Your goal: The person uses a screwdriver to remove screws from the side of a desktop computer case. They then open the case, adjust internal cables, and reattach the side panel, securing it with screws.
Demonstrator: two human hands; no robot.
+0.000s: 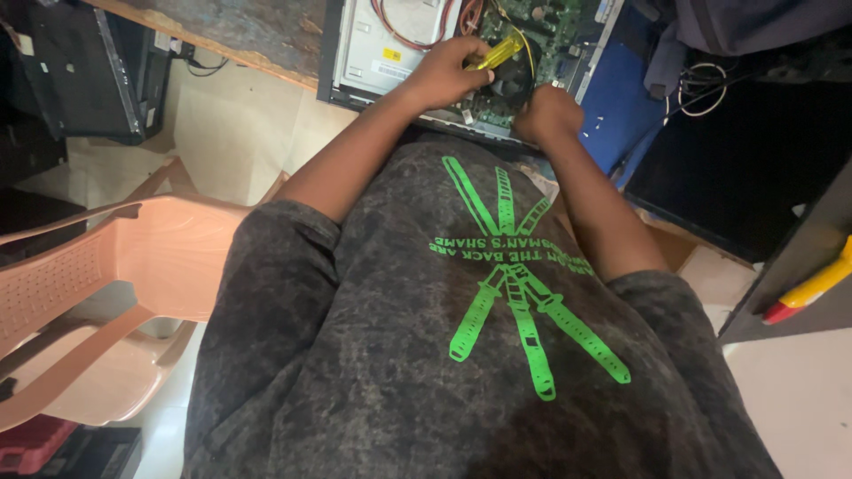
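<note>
Pale floor tiles spread under you, with a pink plastic chair (106,284) at your left and your dark shirt with its green print filling the near view. Beyond your chest, both arms reached out to an opened computer case (373,53) lying on the worn table (222,31). Your left hand (448,71) was clenched around a screwdriver (497,53) with a clear yellow handle, its tip hidden down by the black fan (515,80) on the green circuit board (568,27). Your right hand (548,111) was curled at the board's near edge; whether its grip held anything, I could not tell.

That screwdriver looked light and stiff, its smooth handle likely a bit slippery, so the thick middle of the handle was the sensible place to take it. The board seemed fragile, best steadied by the metal case rim. Farther right sat a blue panel (612,106) and loose cables (701,89).
</note>
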